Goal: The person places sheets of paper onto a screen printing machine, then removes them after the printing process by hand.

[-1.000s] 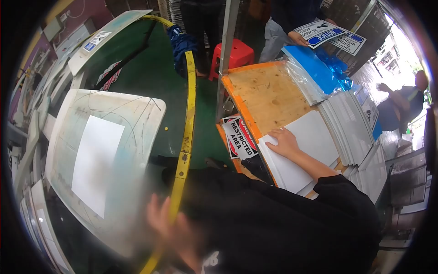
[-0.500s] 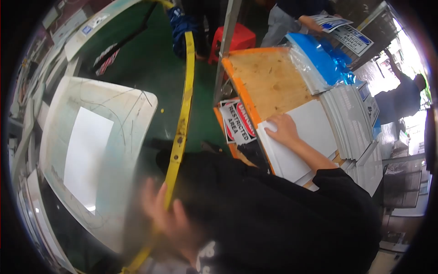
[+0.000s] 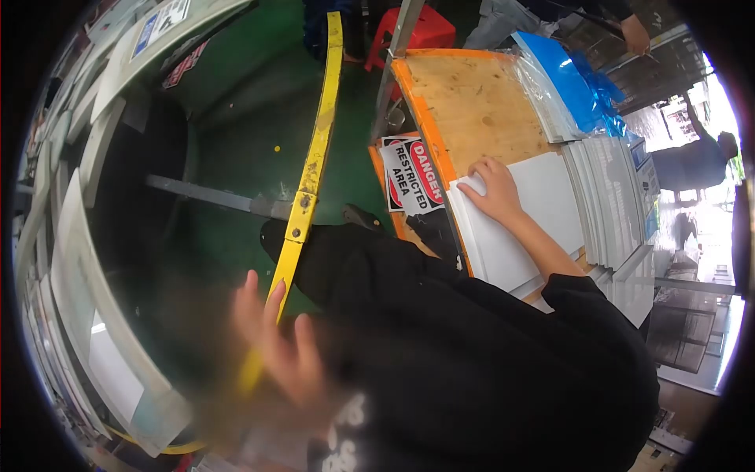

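My right hand [image 3: 495,189] rests on a stack of white sheets [image 3: 543,204], its fingers curled over their left edge. My left hand [image 3: 283,346] is raised at the lower left with fingers spread, partly blurred. It overlaps a long curved yellow bar [image 3: 318,157] in this view. Left of that hand, a pale board [image 3: 118,307] shows at a slant, with a white sheet [image 3: 110,366] lying on it.
An orange-edged wooden board [image 3: 472,102] bears the sheets, blue plastic film [image 3: 558,79] and stacked panels [image 3: 602,200]. Danger signs [image 3: 413,177] stand beside it. A grey metal arm [image 3: 212,195] juts over the green floor. Behind are a red stool [image 3: 425,35] and other people [image 3: 696,165].
The pale board with its white sheet has shifted left and now shows more edge-on, baring the metal arm. My right hand stays on the stack; my left hand stays raised.
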Available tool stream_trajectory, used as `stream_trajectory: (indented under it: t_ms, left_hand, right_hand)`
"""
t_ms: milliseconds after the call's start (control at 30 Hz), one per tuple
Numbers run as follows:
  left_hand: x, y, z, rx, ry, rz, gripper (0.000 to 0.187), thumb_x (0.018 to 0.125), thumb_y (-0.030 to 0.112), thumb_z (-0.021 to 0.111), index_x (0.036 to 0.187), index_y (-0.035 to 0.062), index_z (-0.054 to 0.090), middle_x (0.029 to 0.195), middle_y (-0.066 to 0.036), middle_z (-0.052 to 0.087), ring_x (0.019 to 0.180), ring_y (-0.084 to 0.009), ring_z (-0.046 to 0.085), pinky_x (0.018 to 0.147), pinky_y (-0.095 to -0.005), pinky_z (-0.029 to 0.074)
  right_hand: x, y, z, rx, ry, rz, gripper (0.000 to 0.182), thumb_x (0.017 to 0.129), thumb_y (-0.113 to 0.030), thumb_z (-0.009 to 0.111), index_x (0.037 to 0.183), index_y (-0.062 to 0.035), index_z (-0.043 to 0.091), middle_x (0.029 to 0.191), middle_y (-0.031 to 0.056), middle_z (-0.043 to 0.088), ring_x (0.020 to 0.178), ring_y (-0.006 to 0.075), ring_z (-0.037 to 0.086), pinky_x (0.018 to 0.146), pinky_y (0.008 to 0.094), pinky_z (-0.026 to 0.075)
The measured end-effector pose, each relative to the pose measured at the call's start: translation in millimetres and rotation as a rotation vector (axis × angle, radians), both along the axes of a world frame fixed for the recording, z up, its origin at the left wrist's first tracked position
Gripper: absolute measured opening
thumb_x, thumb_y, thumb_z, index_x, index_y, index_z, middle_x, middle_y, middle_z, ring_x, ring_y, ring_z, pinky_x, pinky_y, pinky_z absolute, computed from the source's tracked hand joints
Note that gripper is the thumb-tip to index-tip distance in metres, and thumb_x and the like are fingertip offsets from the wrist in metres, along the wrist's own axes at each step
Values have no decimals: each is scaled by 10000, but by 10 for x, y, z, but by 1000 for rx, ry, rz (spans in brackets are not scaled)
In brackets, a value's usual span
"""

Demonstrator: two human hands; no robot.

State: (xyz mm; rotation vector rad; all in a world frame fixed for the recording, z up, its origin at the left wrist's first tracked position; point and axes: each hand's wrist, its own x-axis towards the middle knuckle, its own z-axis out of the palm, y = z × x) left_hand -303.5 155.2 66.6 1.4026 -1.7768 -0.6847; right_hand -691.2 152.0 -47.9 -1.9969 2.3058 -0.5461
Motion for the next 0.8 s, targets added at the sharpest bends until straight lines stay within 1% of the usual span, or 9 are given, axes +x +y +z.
stream_trajectory:
  t_ms: [167,267,367,433,567,700,733,767,800]
  left_hand:
    - [11,-31,20,15,-110,-28,314,864,104,515,1163,18,559,1358,-153,424,1321,-284,294,1079,-393,204]
    - [-49,-72,-8,66,90,-84,316,846,62,529,1156,9,560,1331,-151,447,1284,-281,353,1060,-374,246]
    - [-110,-141,-80,179,277,-237,341,820,38,543,1158,-1,557,1216,-139,542,1176,-245,483,1009,-336,329]
    - [-197,-191,-219,268,218,-311,367,809,120,627,1165,55,568,1181,-129,565,1112,-286,513,963,-355,384]
    - [-472,-203,-401,305,304,-422,659,783,250,706,1334,63,399,1269,-166,489,1166,-294,474,966,-362,380]
    - [-509,-217,-175,511,528,-399,570,855,132,630,1344,9,363,1206,-163,546,1081,-186,540,859,-286,444]
    - [-455,-205,-159,677,475,-349,467,889,63,569,1309,-22,382,1152,-134,574,1020,-125,549,803,-256,458]
    - [-414,-151,-193,597,554,-227,444,891,57,565,1292,-25,394,1147,-126,572,1019,-124,546,815,-258,454]
    - [-378,-83,-268,514,630,-104,421,892,50,561,1276,-28,406,1142,-117,570,1019,-123,543,827,-260,449]
  right_hand:
    - [-146,-197,-54,3,-208,-187,269,863,-293,576,829,-26,572,711,174,527,732,329,553,602,385,391]
    - [-115,-335,184,15,-160,-121,365,905,-323,517,752,4,576,596,201,497,565,350,511,526,400,368]
    - [149,-669,662,-42,-69,-76,392,903,-320,522,701,11,583,578,204,505,501,356,485,492,413,348]
    - [504,-955,1124,-70,-69,-36,368,894,-332,517,720,-27,628,616,204,549,587,373,540,541,436,390]
    - [1405,-1352,1845,-249,-116,162,378,872,-340,561,647,-36,580,561,184,520,550,372,522,505,428,378]
    - [2333,-1561,2248,-451,-238,424,452,871,-359,573,582,-24,485,482,162,439,456,364,432,446,417,325]
    - [2513,-1573,2328,-388,-255,485,380,879,-322,578,663,-13,527,529,149,458,468,266,431,460,358,332]
    - [2667,-1584,2413,-324,-272,547,315,886,-284,583,744,-3,570,576,135,477,479,168,429,474,299,339]
    - [2775,-1642,2401,-448,-312,678,285,883,-294,579,821,-15,586,688,139,525,600,192,483,573,301,370]
